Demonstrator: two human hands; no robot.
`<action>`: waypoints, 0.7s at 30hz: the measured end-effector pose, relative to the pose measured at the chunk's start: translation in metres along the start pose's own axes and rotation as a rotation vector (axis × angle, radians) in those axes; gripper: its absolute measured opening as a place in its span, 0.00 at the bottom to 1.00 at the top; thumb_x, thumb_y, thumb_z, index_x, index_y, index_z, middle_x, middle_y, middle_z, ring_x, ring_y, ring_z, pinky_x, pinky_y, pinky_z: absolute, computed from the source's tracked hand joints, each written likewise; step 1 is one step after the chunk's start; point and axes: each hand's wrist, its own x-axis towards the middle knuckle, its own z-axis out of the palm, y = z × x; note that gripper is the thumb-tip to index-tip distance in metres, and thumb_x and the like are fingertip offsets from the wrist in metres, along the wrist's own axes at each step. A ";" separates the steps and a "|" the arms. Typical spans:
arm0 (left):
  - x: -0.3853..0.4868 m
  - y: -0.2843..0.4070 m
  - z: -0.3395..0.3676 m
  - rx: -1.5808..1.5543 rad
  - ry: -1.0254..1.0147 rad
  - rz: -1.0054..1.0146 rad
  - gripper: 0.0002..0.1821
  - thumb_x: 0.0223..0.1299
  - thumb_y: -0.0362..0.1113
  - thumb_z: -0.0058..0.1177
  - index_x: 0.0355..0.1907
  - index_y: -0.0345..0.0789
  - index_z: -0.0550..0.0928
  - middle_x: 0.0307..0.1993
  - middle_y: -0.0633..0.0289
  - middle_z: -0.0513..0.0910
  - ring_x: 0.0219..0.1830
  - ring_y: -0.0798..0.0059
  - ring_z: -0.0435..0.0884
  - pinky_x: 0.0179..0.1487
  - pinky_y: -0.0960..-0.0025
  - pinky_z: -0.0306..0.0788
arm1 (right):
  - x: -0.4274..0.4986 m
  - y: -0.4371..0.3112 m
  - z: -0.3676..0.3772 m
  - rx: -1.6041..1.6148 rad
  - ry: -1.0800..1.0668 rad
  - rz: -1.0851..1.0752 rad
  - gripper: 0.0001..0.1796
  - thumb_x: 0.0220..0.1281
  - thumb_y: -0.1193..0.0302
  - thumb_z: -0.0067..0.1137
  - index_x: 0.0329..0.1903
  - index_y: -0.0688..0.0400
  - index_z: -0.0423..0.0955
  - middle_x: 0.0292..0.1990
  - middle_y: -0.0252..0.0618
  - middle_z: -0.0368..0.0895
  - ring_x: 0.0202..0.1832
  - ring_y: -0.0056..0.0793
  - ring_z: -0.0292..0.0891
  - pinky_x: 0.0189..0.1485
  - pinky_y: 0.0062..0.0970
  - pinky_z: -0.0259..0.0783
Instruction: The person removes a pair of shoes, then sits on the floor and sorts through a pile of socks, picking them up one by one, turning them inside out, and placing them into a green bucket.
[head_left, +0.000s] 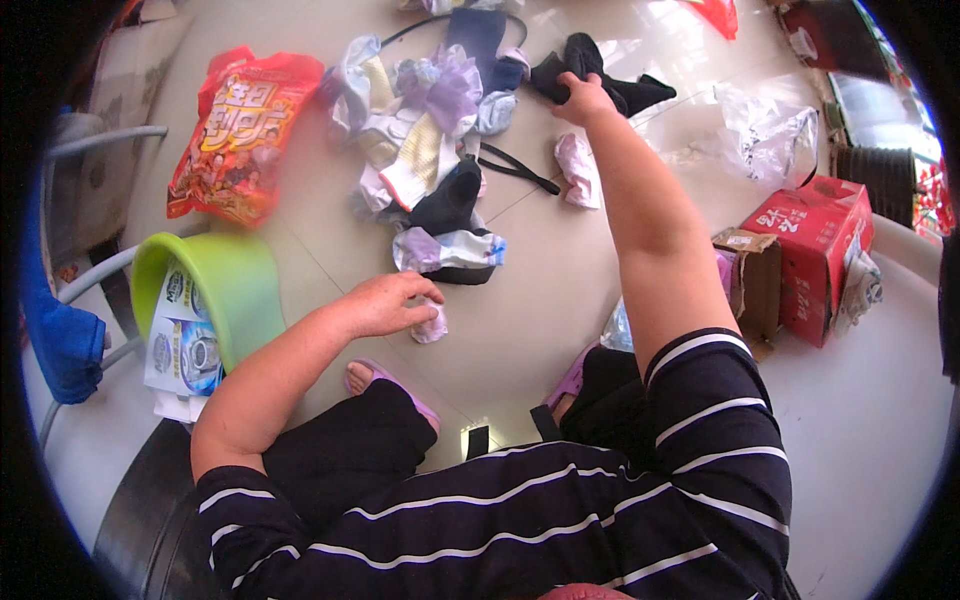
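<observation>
My left hand (394, 304) is low in front of me, its thumb and fingertips closed on a small pale pink cloth (430, 328), perhaps a sock. Far forward on the right, my right hand (587, 99) grips a black sock (581, 56) that lies among dark cloth. A rolled pink sock (576, 171) rests on the tiles beside my right forearm. Between the hands lies a loose pile of socks (405, 139) in white, yellow, lilac and grey. At its near end are a black sock (450, 199) and a patterned sock (450, 251).
A red snack bag (240, 142) lies at the left. Nearer, a lime-green bin (255, 292) holds a printed carton (180, 345). To the right are a crumpled clear plastic bag (765, 135), a red box (817, 255) and an opened brown carton (756, 285). A black strap (517, 165) crosses the floor.
</observation>
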 end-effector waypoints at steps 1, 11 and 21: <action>-0.002 0.001 -0.003 -0.021 0.036 -0.021 0.11 0.62 0.39 0.53 0.43 0.37 0.81 0.39 0.66 0.80 0.42 0.81 0.77 0.48 0.74 0.70 | -0.002 -0.005 0.006 0.001 0.049 0.064 0.28 0.45 0.61 0.65 0.54 0.43 0.71 0.54 0.53 0.66 0.54 0.51 0.71 0.56 0.38 0.70; 0.017 0.058 -0.043 -1.216 0.376 -0.058 0.18 0.69 0.43 0.46 0.55 0.35 0.73 0.44 0.65 0.79 0.45 0.78 0.78 0.50 0.70 0.74 | -0.126 -0.050 -0.060 0.670 0.290 -0.565 0.11 0.45 0.76 0.62 0.34 0.57 0.72 0.35 0.39 0.71 0.29 0.30 0.73 0.36 0.28 0.71; 0.004 0.078 -0.060 -1.420 0.408 0.175 0.14 0.65 0.38 0.51 0.51 0.40 0.74 0.43 0.66 0.81 0.41 0.81 0.81 0.40 0.78 0.77 | -0.211 -0.087 -0.098 0.966 -0.004 -0.696 0.16 0.47 0.72 0.69 0.39 0.56 0.72 0.36 0.31 0.71 0.34 0.20 0.70 0.35 0.20 0.69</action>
